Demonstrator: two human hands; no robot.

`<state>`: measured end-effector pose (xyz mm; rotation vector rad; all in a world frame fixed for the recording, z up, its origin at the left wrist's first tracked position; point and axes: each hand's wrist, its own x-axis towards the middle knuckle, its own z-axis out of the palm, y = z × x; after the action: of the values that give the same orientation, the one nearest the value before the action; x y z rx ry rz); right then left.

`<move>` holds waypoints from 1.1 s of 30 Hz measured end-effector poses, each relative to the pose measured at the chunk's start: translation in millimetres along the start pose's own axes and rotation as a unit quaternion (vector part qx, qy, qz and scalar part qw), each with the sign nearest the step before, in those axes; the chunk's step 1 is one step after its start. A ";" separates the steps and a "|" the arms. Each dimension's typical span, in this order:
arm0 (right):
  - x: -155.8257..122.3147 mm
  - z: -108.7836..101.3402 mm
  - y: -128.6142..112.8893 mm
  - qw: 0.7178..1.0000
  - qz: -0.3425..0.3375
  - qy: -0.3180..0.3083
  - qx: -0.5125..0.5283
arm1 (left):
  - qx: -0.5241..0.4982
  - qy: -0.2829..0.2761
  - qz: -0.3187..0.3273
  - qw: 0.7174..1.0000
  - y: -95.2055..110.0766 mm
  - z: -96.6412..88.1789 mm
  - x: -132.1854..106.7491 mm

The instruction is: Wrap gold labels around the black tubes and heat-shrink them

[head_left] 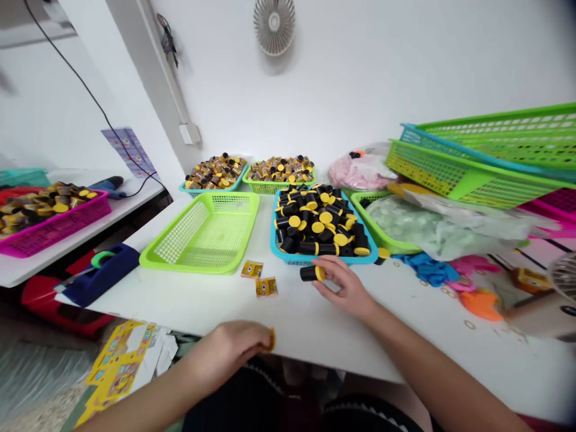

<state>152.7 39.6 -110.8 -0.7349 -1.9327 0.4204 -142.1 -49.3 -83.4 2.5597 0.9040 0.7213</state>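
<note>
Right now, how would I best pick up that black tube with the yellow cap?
Pinch the black tube around its body from above: it lies on its side, round, and the right hand sits at the yellow cap.

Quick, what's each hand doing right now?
Left hand: closed, pinching a small orange-yellow item.
Right hand: closed on a black yellow-capped container.

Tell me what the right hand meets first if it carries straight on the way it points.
Beyond the black canister with a yellow cap at its fingers, the right hand would probably meet the front rim of the blue basket first, though depth is hard to judge from this view.
</note>
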 end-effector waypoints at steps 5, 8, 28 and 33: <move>5.3 -3.6 -4.4 0.996 0.005 0.078 0.050 | -0.223 0.119 0.008 0.967 -2.4 7.1 103.6; 5.0 -5.2 -5.8 0.982 0.005 0.187 0.028 | -0.325 0.103 -0.017 0.940 -21.9 28.0 134.1; 9.2 -17.1 -11.7 0.943 0.250 0.035 0.218 | -0.225 0.072 -0.008 0.972 -77.8 61.1 119.8; 9.9 -13.7 -16.3 0.968 0.171 0.009 0.184 | -0.364 0.100 0.080 0.922 -66.6 62.6 120.1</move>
<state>156.5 33.4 -88.4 -0.8185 -1.6447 0.9524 -58.9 70.2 -123.1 1.9201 0.3613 1.1286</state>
